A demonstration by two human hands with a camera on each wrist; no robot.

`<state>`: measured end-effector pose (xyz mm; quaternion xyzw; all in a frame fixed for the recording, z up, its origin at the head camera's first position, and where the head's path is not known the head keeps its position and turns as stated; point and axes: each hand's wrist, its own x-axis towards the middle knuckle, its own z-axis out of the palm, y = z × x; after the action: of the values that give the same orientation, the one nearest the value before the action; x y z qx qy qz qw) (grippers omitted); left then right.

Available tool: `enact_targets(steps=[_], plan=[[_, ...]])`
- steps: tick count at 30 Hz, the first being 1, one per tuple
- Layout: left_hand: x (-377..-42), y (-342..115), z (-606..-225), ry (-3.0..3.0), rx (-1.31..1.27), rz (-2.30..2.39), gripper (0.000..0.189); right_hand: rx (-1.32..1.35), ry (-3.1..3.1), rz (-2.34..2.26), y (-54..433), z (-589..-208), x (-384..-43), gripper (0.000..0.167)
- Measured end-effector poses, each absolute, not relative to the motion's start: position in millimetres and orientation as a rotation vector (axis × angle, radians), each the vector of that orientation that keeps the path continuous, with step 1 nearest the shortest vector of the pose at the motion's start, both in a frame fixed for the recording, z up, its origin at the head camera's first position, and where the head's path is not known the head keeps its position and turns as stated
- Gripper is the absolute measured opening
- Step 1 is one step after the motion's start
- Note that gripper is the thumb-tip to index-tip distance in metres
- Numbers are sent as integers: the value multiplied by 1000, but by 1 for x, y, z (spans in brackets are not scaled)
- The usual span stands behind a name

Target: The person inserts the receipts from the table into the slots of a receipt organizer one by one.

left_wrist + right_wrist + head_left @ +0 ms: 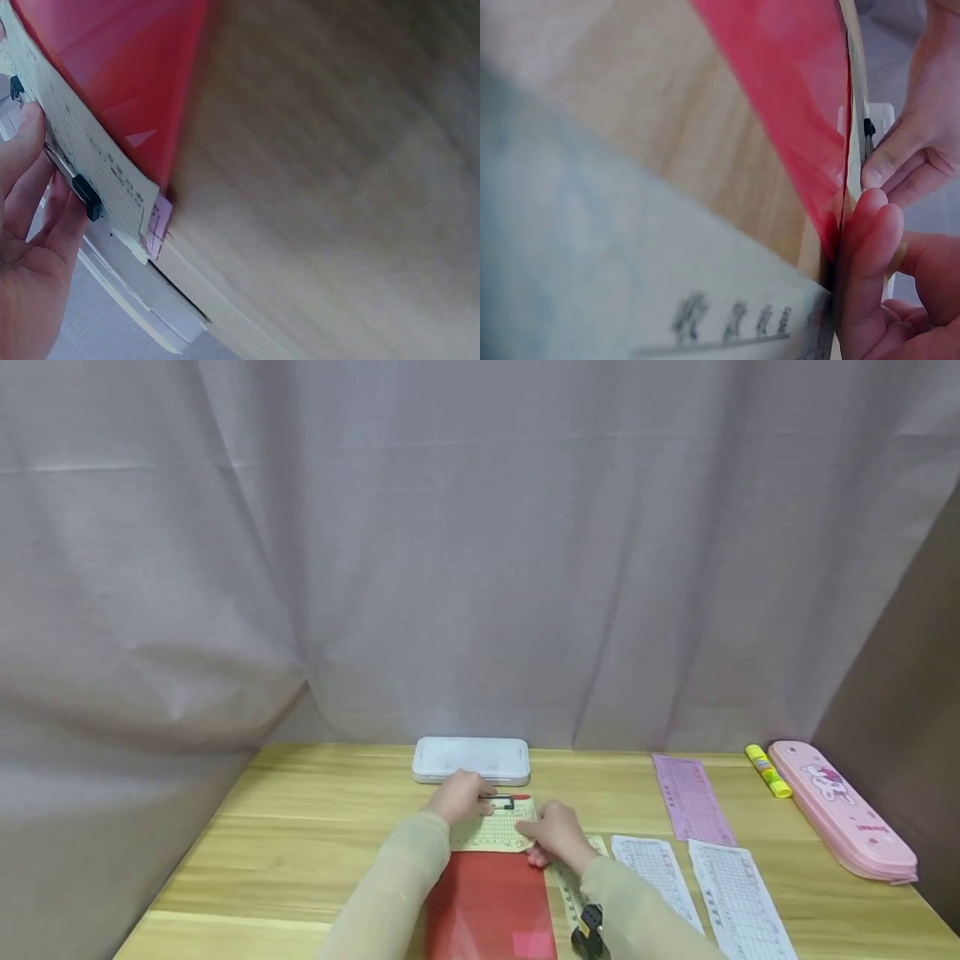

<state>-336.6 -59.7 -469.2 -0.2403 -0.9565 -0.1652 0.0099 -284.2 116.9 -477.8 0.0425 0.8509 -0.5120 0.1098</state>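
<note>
A red folder (pixel 491 902) lies on the table in front of me, with a yellow printed slip (pixel 483 837) across its top end. Along that end runs a metal folder clip (pixel 60 161) with black end pieces. My left hand (pixel 459 797) pinches the clip, thumb on its metal part and fingers behind. My right hand (pixel 558 835) holds the slip's right edge between thumb and fingers, close against the folder. In the left wrist view, a purple slip's corner (pixel 159 221) pokes out beneath the yellow one.
Behind the folder sits a white case (pixel 471 752). Another yellow slip (pixel 567 893) lies partly under my right forearm. Farther right are two white slips (pixel 742 893), a purple slip (pixel 693 799), a yellow glue stick (pixel 768 771) and a pink pencil case (pixel 840 814). Grey cloth hangs behind.
</note>
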Motion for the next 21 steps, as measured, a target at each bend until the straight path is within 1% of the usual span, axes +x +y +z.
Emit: enact_targets(steps=[6, 10, 15, 21], plan=[[-336, -61, -470, -2981, -742, -549, 28, 87, 2510, -1465, 123, -471, -280, 21], [-335, -61, -468, -2977, -734, -562, 28, 65, 2509, -1432, 129, -469, -280, 20], [-333, -62, -467, -2968, -732, -572, 29, 64, 2521, -1391, 136, -469, -280, 10], [-334, -63, -469, -2977, -731, -589, 29, 58, 2515, -1419, 145, -467, -277, 5]])
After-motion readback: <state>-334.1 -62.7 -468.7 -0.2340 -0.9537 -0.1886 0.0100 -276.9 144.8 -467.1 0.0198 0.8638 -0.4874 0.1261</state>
